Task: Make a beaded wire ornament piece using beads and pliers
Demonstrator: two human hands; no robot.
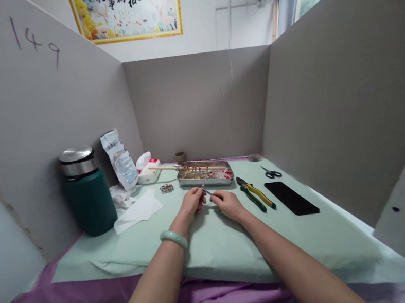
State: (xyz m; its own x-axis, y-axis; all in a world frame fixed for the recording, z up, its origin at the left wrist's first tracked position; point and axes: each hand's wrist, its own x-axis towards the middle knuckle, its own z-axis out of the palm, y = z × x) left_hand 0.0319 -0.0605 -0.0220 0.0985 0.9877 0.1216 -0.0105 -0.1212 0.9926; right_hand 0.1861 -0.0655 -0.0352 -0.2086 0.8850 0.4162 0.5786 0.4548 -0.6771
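Note:
My left hand [194, 201], with a pale green bangle [173, 238] on its wrist, is closed in a pinch at the middle of the table. What its fingertips hold is too small to make out. Close by on the right, my right hand [227, 203] is closed around a thin grey metal tool [207, 192], whose tip points at the left fingertips. The tool's exact kind does not show. Just beyond both hands lies a metal tray [208, 183] of small red, gold and silver beads or jewellery parts. A small red and silver beaded piece [167, 188] rests left of the tray.
On the right lie green-and-yellow-handled cutting pliers [256, 194], black scissors [272, 173] and a black phone [291, 198]. A green flask [90, 197], a foil pouch [119, 158], white paper [138, 211] and a tissue pack [148, 171] stand left. Grey partitions [202, 104] enclose the table.

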